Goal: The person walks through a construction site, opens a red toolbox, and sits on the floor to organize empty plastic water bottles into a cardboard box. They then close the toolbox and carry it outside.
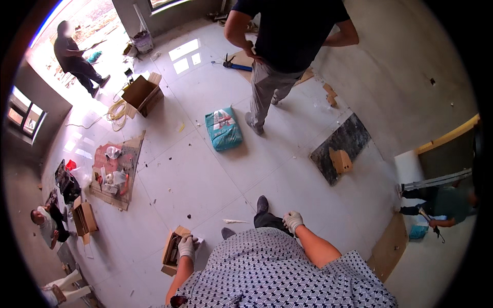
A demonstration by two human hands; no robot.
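My left hand [187, 247], in a pale work glove, is at the right side of a small open cardboard box [169, 253] on the floor. Its fingers are bent together; whatever they grip, if anything, is hidden. Dark and brown pieces show inside the box. A white piece [199, 243] pokes out beside the hand. My right hand [293, 222], gloved too, is raised in front of my right thigh with its fingers curled in. Nothing can be made out in it. A thin white strip [234, 221] lies on the tiles between my hands, ahead of my shoes.
Ahead lies a teal bag [223, 129], with a standing person [280, 56] behind it. To the right is a dark slab [334, 149] bearing a cardboard piece [340, 161]. Leftward are a tool-strewn cardboard sheet [131, 177], an open box [142, 94] and coiled hose [117, 114]. Other people are around.
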